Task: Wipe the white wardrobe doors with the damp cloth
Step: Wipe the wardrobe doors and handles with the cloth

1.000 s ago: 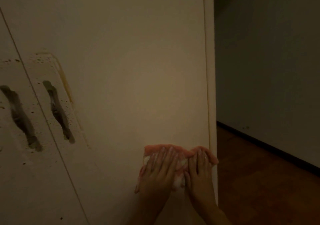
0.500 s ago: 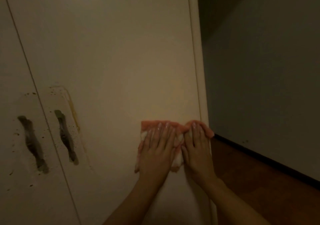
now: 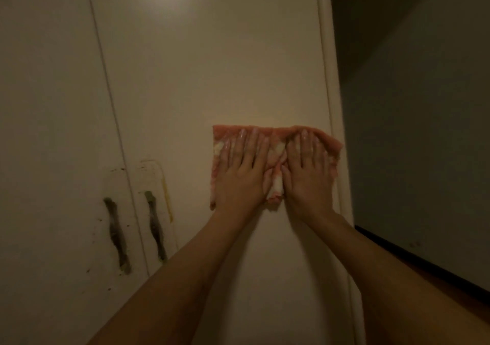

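A pink and white cloth (image 3: 275,132) lies spread flat against the right white wardrobe door (image 3: 212,66), close to that door's right edge. My left hand (image 3: 242,169) presses on the cloth's left half with straight fingers pointing up. My right hand (image 3: 309,169) presses flat on its right half the same way. The left wardrobe door (image 3: 47,106) fills the left side of the view.
Two dark, worn handles (image 3: 116,234) (image 3: 156,225) flank the seam between the doors, with grime specks and a yellowish stain around them. To the right are a grey wall (image 3: 424,132), a dark skirting board (image 3: 424,265) and brown floor (image 3: 450,299).
Both hands have slid the cloth upward along the right door, from low near the floor to about the height of the handles' tops. The view has tilted up with them.
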